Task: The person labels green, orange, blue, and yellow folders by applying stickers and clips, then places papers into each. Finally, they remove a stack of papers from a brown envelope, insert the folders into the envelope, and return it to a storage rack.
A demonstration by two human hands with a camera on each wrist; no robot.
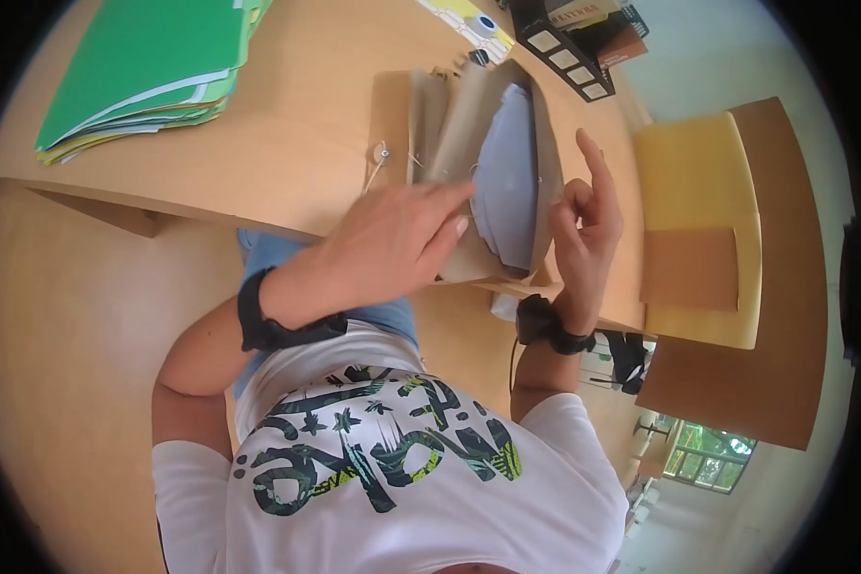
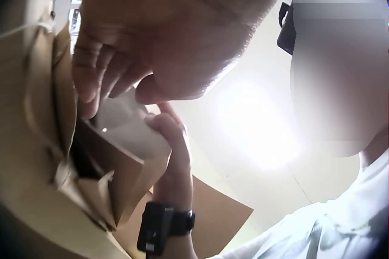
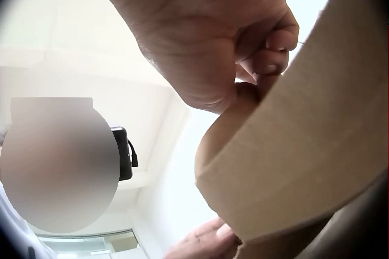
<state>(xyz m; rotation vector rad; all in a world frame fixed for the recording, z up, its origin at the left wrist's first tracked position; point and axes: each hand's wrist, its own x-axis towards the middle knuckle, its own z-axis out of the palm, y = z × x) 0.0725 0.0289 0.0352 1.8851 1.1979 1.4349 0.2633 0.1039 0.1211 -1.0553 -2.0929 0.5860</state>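
A brown paper expanding envelope (image 1: 459, 134) with a string-and-button tie stands at the desk's front edge, its mouth spread toward me. White papers (image 1: 509, 182) show inside it. My left hand (image 1: 378, 239) reaches across its near side, the fingers extended to the left rim of the mouth, with fingertips partly hidden behind the rim in the left wrist view. On the other side, my right hand (image 1: 588, 225) pinches the right rim, its index finger pointing up. In the right wrist view, curled fingers (image 3: 276, 43) lie against the top edge of the brown panel (image 3: 304, 143).
A stack of green folders (image 1: 143, 67) lies at the desk's far left. Behind the envelope stands a black organizer (image 1: 569, 62) with books. A brown board (image 1: 784, 249) with yellow sheets rises at the right. The desk edge (image 1: 191, 215) runs just in front of me.
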